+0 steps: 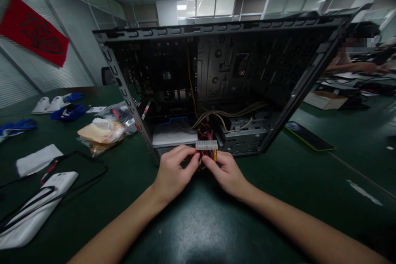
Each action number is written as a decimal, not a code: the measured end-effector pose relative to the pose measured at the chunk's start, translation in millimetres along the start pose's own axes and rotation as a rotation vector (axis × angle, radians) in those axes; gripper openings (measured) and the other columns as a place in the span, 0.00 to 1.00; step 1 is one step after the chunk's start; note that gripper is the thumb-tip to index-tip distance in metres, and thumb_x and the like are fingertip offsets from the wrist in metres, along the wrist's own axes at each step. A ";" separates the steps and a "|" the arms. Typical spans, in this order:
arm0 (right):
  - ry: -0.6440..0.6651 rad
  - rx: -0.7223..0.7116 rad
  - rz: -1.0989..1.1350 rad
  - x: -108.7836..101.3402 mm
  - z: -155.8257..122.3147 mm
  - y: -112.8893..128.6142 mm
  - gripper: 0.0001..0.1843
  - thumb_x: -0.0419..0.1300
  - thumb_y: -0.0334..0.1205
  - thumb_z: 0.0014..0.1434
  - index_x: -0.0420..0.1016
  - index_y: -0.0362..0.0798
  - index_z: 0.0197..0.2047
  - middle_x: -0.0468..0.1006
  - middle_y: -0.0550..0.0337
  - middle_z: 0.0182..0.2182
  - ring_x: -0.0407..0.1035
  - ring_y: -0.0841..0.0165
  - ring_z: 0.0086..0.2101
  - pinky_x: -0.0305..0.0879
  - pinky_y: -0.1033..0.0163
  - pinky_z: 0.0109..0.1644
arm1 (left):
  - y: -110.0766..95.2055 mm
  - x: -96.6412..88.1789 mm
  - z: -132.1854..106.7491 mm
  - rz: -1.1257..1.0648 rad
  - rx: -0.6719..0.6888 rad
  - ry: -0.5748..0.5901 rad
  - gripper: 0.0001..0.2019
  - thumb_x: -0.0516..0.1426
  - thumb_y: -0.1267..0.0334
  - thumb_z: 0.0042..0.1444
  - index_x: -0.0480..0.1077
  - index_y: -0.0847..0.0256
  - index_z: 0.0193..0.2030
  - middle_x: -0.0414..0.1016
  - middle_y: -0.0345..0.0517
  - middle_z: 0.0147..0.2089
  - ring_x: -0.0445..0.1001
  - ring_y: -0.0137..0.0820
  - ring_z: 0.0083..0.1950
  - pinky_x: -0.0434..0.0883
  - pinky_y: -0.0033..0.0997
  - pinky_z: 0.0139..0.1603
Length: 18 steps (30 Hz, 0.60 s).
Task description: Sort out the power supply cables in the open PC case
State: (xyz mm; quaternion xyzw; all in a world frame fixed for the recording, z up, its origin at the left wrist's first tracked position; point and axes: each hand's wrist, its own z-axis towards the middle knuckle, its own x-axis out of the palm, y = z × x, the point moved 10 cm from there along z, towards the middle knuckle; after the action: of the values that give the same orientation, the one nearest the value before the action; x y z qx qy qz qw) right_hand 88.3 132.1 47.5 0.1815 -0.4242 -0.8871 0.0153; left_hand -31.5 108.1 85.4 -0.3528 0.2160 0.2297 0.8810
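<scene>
Left hand fingertips (194,158) and right hand fingertips (206,161) are pinched narrow, almost meeting, on a bundle of red, yellow and black insulated wires (208,155). Left hand (173,171) comes in from the left, right hand (227,173) from the right, and both grip just under the plug. Pale grey rectangular plastic multi-pin connector (206,144) sits on top of the bundle, flat face up, at the front lip of the case, above the fingers. The wires run back into an open black sheet-metal computer case (235,66), which has perforated walls, stamped slots and a thin sharp-looking frame edge tilted on both sides. Grey metal drive cage (244,134) is just right of the connector, near the knuckles; room is tight there. Smooth dark green tabletop (278,198) has open room under both forearms. Left, well apart: crinkled clear plastic bags (102,132), white folded cloth (38,159), glossy white device with black cable (37,210). Right: flat dark tablet with yellow-green rim (309,137).
</scene>
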 end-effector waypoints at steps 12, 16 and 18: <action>0.023 -0.032 0.025 -1.3 1.1 2.3 0.16 0.54 0.43 0.68 0.78 0.46 0.34 0.81 0.58 0.32 0.75 0.66 0.34 0.69 0.62 0.43 | 3.7 3.7 3.5 -0.186 -0.145 0.047 0.05 0.60 0.69 0.59 0.76 0.63 0.33 0.77 0.42 0.32 0.74 0.29 0.33 0.69 0.26 0.37; 0.029 -0.040 0.011 -1.4 0.7 1.8 0.15 0.55 0.42 0.67 0.78 0.45 0.33 0.80 0.58 0.30 0.74 0.67 0.32 0.68 0.64 0.39 | 6.4 7.2 1.6 -0.186 -0.164 0.068 0.06 0.59 0.69 0.60 0.74 0.63 0.32 0.74 0.41 0.30 0.72 0.28 0.32 0.68 0.25 0.35; 0.040 -0.030 0.019 -1.0 0.8 0.5 0.15 0.55 0.42 0.67 0.78 0.45 0.33 0.79 0.58 0.30 0.74 0.67 0.32 0.68 0.64 0.40 | 6.8 7.8 0.8 -0.204 -0.165 0.065 0.06 0.59 0.68 0.60 0.74 0.63 0.32 0.74 0.41 0.31 0.73 0.28 0.33 0.68 0.25 0.37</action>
State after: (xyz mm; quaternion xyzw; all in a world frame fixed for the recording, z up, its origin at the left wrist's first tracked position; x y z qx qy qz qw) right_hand 88.9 132.6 48.6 0.1950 -0.4123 -0.8893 0.0350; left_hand -28.9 115.1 78.2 -0.4512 0.1880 0.1443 0.8604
